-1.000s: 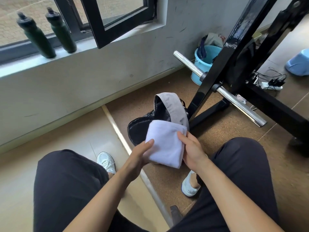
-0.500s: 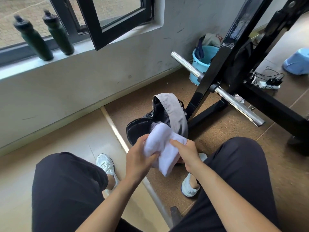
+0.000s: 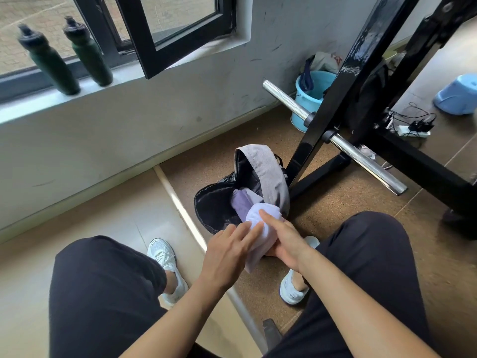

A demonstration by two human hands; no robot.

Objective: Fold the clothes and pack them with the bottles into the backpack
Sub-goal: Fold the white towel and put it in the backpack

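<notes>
White cloth point(image 3: 255, 259) in right hand point(image 3: 286, 241), under flat left hand point(image 3: 227, 251), at open backpack point(image 3: 265, 174)

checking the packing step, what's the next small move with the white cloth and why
Probably push the white cloth down into the backpack beside the purple garment: only its upper end reaches the open mouth, the right hand gripping it, the left hand pressing it with straight fingers.

Both forearms reach forward between the knees; the left hand point(image 3: 228, 250) lies flat, fingers straight, on the white cloth point(image 3: 258, 246); the right hand point(image 3: 287, 240) cups it, forefinger stretched across.
</notes>
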